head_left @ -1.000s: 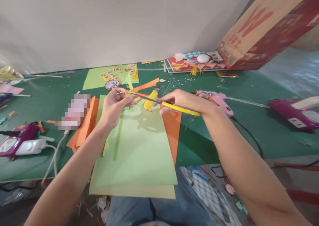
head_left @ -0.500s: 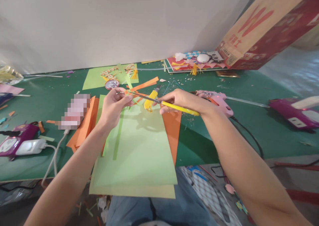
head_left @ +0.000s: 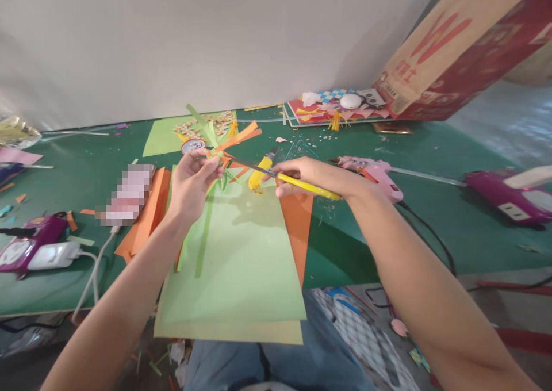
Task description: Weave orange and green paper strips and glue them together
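Several woven green and orange paper strips [head_left: 236, 137] are pinched in the fingers of my left hand [head_left: 195, 178], their loose ends fanning out above and below. My right hand [head_left: 297, 175] grips the yellow-handled scissors [head_left: 308, 187], whose blades point left and reach the strips beside my left fingertips. Whether the blades are parted is too fine to tell. Just behind the scissors lies a yellow utility knife [head_left: 260, 175] on light green paper sheets [head_left: 245, 264]. An orange sheet [head_left: 297, 230] sticks out from under them on the right.
Right of my hand lies a pink glue gun [head_left: 379, 178], corded. Purple power strips [head_left: 502, 192] sit at both ends of the green table [head_left: 431, 224]. Orange paper [head_left: 149, 218] and a blurred phone are at left. A paper bag [head_left: 452, 52] stands at the back right.
The strips have turned in my left hand, their green and orange ends swinging up and left. My left hand has shifted slightly left; the scissors stay near the strips.
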The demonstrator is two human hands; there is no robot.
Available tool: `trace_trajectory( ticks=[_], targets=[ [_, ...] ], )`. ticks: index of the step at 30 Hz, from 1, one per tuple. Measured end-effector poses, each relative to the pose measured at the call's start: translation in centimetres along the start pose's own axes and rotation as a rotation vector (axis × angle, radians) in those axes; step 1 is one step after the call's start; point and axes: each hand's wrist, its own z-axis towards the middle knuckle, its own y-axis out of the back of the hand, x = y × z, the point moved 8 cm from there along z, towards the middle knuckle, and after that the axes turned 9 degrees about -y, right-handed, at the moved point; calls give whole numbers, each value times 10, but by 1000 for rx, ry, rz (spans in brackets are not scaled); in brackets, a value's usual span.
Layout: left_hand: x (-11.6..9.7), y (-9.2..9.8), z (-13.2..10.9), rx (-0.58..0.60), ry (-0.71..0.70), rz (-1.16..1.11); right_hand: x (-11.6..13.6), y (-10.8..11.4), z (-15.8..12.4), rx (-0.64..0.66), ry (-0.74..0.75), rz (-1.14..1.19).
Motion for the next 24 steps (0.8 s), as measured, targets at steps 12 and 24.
trace_trajectory(
  ticks=[12, 24],
  targets=[
    [4, -9, -5, 115, 63, 78, 1, -12, -1, 75, -56, 183],
    [0, -7, -5, 64, 12, 119, 3, -14, -2, 89, -75, 217]
  ],
)
